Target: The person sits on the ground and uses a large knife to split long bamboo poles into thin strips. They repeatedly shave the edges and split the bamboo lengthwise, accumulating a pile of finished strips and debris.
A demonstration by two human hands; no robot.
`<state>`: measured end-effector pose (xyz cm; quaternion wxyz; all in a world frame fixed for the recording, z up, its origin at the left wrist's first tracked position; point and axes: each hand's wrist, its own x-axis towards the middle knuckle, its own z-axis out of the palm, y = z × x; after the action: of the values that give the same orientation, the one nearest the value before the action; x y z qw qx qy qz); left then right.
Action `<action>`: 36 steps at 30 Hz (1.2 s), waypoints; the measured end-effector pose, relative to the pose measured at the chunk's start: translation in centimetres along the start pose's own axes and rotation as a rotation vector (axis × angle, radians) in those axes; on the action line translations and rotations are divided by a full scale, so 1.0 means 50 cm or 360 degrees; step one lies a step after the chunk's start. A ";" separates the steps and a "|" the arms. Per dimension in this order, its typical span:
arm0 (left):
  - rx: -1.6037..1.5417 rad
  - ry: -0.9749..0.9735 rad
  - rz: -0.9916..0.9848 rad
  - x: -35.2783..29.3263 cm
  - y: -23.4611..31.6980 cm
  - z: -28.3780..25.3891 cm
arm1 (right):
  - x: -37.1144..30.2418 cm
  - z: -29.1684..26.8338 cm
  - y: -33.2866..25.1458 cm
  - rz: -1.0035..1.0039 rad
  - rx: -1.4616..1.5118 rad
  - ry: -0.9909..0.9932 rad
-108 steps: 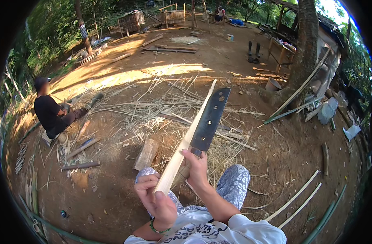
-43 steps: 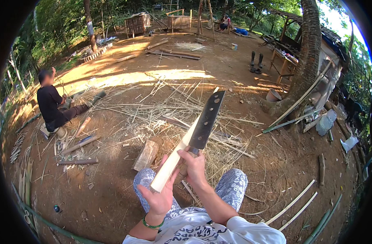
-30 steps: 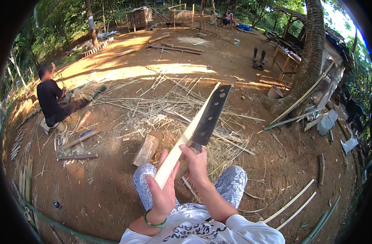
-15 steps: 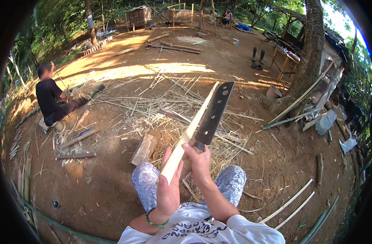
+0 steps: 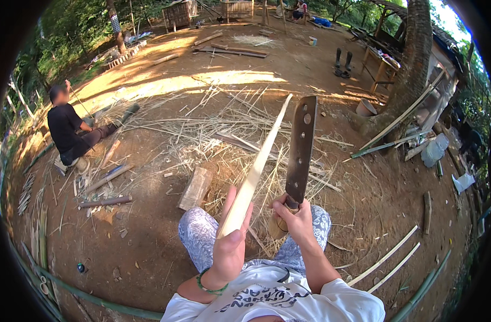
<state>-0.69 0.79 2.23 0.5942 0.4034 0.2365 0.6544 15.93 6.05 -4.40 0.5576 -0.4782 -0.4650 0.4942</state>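
A long pale strip of split bamboo (image 5: 257, 174), tapering to a thin far tip, lies in my left hand (image 5: 229, 254). The thumb and outstretched fingers of that hand hold its broad near end, and a green bracelet circles the wrist. My right hand (image 5: 301, 224) is closed round the wooden handle of a large knife (image 5: 299, 153). Its dark, broad blade has several holes and points up and away, a short gap to the right of the strip. Both hands are above my lap, between my knees.
A wooden block (image 5: 195, 188) sits on the dirt beyond my left knee. Bamboo shavings (image 5: 202, 131) litter the ground ahead. Two pale strips (image 5: 387, 257) lie at the right. A person in dark clothes (image 5: 68, 126) sits at the left. A tree trunk (image 5: 412, 70) stands at the right.
My right hand has moved right, taking the knife away from the bamboo strip; before, its thumb touched the strip. The strip now stands a little steeper in my left hand.
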 end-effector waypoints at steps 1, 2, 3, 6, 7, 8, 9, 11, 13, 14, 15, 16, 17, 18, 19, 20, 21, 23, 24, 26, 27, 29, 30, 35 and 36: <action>-0.0015 0.0020 0.0011 0.001 0.002 0.001 | -0.006 -0.011 0.002 0.0013 -0.0063 -0.0001; -0.0024 0.0027 0.0016 0.001 0.002 0.001 | -0.011 -0.021 0.004 0.0026 -0.0126 -0.0005; -0.0031 0.0032 0.0018 0.001 0.001 0.003 | -0.017 -0.029 0.006 0.0040 -0.0186 -0.0006; -0.0038 0.0021 -0.0001 -0.004 -0.002 0.005 | -0.027 -0.042 0.017 -0.0009 -0.0374 -0.0028; -0.0039 0.0011 -0.0012 -0.004 -0.003 0.006 | -0.032 -0.045 0.017 0.0012 -0.0421 -0.0046; -0.0040 0.0003 -0.0019 -0.005 -0.004 0.007 | -0.035 -0.044 0.016 -0.0005 -0.0476 -0.0055; -0.0040 -0.0004 -0.0023 -0.005 -0.003 0.008 | -0.037 -0.041 0.013 -0.0022 -0.0529 -0.0061; -0.0036 -0.0009 -0.0045 -0.007 -0.001 0.011 | -0.041 -0.039 0.007 -0.0057 -0.0632 -0.0087; -0.0026 -0.0005 -0.0079 -0.010 0.004 0.017 | -0.045 -0.036 0.001 -0.0095 -0.0727 -0.0126; -0.0029 0.0003 -0.0090 -0.011 0.005 0.018 | -0.044 -0.037 -0.003 -0.0120 -0.0790 -0.0156; -0.0034 0.0002 -0.0109 -0.011 0.003 0.018 | -0.045 -0.040 -0.013 -0.0170 -0.0830 -0.0188; -0.0031 0.0009 -0.0120 -0.012 0.005 0.017 | -0.044 -0.037 -0.030 -0.0225 -0.0864 -0.0230; -0.0031 -0.0006 -0.0118 -0.013 0.004 0.012 | -0.044 -0.035 -0.042 -0.0279 -0.0897 -0.0272; -0.0036 -0.0021 -0.0112 -0.015 0.002 0.005 | -0.042 -0.036 -0.049 -0.0308 -0.0921 -0.0309; -0.0040 -0.0036 -0.0106 -0.016 0.000 -0.001 | -0.039 -0.040 -0.048 -0.0397 -0.0979 -0.0338; -0.0027 -0.0025 -0.0095 -0.019 -0.001 -0.006 | -0.035 -0.043 -0.042 -0.0487 -0.1038 -0.0368; -0.0023 -0.0015 -0.0082 -0.021 -0.004 -0.010 | -0.030 -0.047 -0.039 -0.0578 -0.1105 -0.0396; -0.0014 0.0004 -0.0068 -0.021 -0.006 -0.011 | -0.015 -0.049 -0.040 -0.0528 -0.1203 -0.0366; -0.0011 0.0013 -0.0067 -0.022 -0.007 -0.007 | -0.006 -0.051 -0.040 -0.0503 -0.1253 -0.0354; -0.0026 0.0003 -0.0083 -0.022 -0.008 -0.007 | 0.022 -0.059 -0.018 -0.0383 -0.1268 -0.0272; -0.0039 -0.0013 -0.0098 -0.021 -0.007 -0.009 | 0.039 -0.062 -0.003 -0.0324 -0.1271 -0.0236; -0.0046 -0.0016 -0.0106 -0.026 -0.008 -0.014 | 0.061 -0.064 0.027 -0.0166 -0.1290 -0.0195; -0.0034 -0.0015 -0.0094 -0.026 -0.009 -0.018 | 0.067 -0.061 0.037 -0.0146 -0.1309 -0.0159; 0.0079 0.0034 0.0025 -0.028 -0.009 -0.022 | 0.037 -0.050 0.043 -0.0118 -0.1287 -0.0157; 0.0074 0.0035 0.0040 -0.024 -0.007 -0.029 | 0.032 -0.044 0.037 -0.0083 -0.1264 -0.0176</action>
<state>-1.68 -0.04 0.84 0.5739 0.4128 0.2530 0.6605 18.05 7.59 -6.40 0.3158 -0.6173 -0.6610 0.2867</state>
